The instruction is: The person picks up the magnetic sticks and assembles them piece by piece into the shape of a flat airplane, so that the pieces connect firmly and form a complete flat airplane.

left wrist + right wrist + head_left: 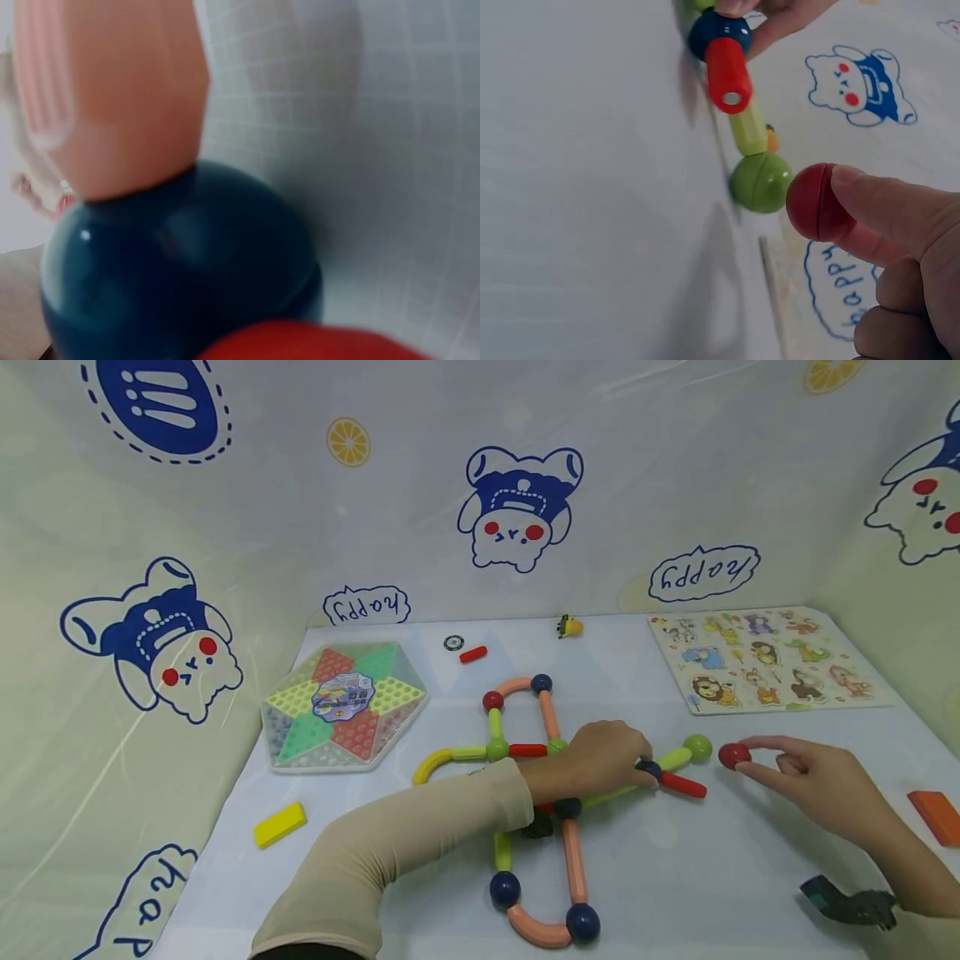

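A figure of coloured rods and balls lies on the table. My left hand (600,756) reaches over it and pinches a dark blue ball (720,34) on its right side. From that ball run a red rod (684,785) with a bare metal-tipped end and a short yellow-green rod (675,759) ending in a green ball (698,747). Between thumb and forefinger my right hand (825,781) holds a red ball (733,756), close to the right of the green ball. The left wrist view is filled by another dark blue ball (180,255) and a salmon rod (112,90).
A hexagonal game box (345,706) lies at left, an animal puzzle board (772,660) at back right. Loose pieces include a yellow block (281,825), an orange block (935,817), a red rod (473,654) and a small yellow toy (570,626). A black strap (847,903) shows near my right wrist.
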Motion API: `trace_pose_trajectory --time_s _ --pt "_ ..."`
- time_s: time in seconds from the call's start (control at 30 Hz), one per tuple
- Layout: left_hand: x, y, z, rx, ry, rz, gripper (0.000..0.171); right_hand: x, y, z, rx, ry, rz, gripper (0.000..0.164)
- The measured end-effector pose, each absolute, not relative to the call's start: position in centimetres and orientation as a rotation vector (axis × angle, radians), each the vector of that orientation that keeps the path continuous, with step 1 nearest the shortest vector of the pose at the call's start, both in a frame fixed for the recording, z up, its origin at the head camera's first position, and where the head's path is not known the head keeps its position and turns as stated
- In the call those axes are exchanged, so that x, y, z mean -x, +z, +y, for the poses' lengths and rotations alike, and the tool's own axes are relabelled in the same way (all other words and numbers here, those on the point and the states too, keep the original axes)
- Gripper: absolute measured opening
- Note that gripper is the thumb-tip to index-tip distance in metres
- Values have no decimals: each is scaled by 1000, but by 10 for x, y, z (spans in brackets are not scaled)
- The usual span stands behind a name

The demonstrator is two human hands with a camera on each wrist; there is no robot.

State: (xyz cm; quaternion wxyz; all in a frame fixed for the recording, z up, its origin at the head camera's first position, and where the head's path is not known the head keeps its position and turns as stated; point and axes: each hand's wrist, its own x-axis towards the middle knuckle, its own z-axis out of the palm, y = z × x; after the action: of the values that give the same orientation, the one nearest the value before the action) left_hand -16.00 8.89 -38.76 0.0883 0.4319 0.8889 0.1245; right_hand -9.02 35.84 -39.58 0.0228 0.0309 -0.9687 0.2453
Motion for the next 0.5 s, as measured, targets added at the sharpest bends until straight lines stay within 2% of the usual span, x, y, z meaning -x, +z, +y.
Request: trace_pose_trajectory --time_s 0.23,0.5 --pt "158 -383 89 -1278 376 2631 20 52 -420 356 64 823 -3056 57" --pt "157 -383 87 -1266 382 2647 24 53 -427 344 -47 856 -2999 48"
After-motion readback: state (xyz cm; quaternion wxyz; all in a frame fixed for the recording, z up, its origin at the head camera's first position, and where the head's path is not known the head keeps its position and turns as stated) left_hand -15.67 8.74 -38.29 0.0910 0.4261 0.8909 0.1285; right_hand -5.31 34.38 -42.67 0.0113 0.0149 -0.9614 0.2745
